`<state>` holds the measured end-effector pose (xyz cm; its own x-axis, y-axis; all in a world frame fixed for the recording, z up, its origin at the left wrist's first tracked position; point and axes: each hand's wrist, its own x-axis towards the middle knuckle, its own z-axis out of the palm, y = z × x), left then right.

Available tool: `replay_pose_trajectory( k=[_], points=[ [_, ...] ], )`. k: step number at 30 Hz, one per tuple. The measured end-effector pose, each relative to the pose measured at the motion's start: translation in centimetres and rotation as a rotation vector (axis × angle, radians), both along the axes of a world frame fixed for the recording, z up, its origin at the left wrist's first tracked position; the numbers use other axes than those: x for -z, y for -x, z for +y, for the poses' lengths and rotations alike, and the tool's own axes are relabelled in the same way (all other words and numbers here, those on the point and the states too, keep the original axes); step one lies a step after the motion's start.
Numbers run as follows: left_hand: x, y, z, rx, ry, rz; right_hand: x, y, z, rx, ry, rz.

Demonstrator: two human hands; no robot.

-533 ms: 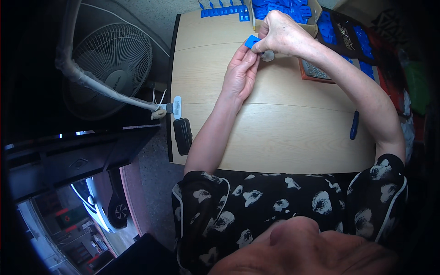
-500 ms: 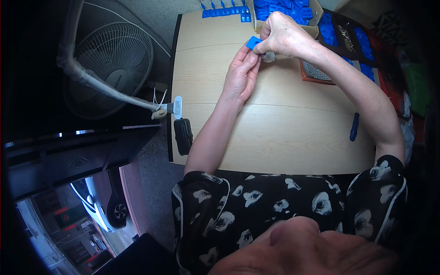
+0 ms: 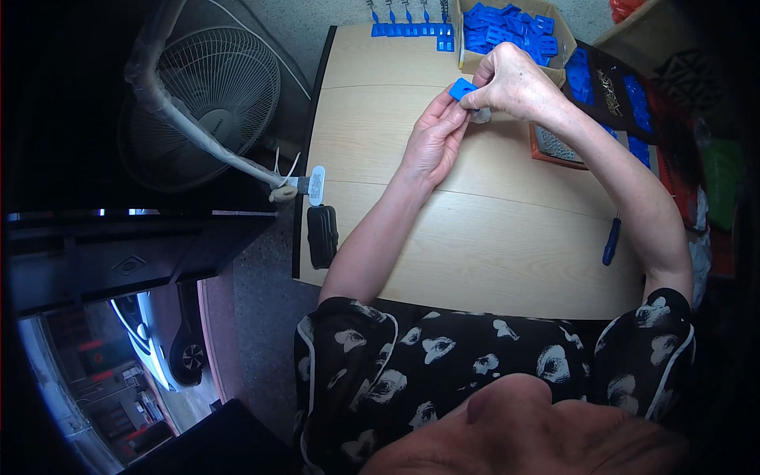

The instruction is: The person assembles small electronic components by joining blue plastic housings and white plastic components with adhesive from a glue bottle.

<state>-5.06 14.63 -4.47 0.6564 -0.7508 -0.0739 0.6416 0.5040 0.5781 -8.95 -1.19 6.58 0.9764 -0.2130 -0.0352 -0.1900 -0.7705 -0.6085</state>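
A small flat blue plastic piece (image 3: 461,89) with a hole in it is held between my two hands over the far part of the table. My left hand (image 3: 435,138) pinches it from the near left side. From the right, my right hand (image 3: 507,83) grips its edge with thumb and fingers, the wrist bent over it. Just below the right fingers a small whitish, translucent thing (image 3: 480,115) shows; whether a hand holds it cannot be made out. Beyond my hands, an open box (image 3: 563,54) holds many similar blue pieces (image 3: 507,28).
A row of blue pieces (image 3: 408,30) lies at the far edge. An orange-rimmed tray (image 3: 546,146) of small metal parts sits under my right forearm. A blue-handled screwdriver (image 3: 611,241) lies at right, a black case (image 3: 322,237) at left. A fan (image 3: 210,111) stands beyond the left edge.
The view has shifted slightly, so the table and hands appear a little lower and to the right. Both hands keep their hold on the blue piece, with little change in grip.
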Motion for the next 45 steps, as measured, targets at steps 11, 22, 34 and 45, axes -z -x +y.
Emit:
replay_pose_trajectory(
  k=[11, 22, 34, 45],
  points=[
    [-0.3, 0.3, 0.1, 0.005, 0.020, -0.010, -1.1, 0.7, 0.7, -0.005, 0.003, 0.006],
    [0.0, 0.2, 0.0, 0.011, 0.049, 0.015, -1.0, 0.4, 0.3, 0.003, -0.012, 0.013],
    [0.5, 0.4, 0.3, 0.140, 0.123, 0.095, 0.0, 2.7, -2.3, 0.032, -0.352, -0.131],
    [0.5, 1.7, 0.3, 0.340, 0.002, 0.069, 3.9, 10.5, -2.4, 0.238, -0.985, 0.075]
  ],
)
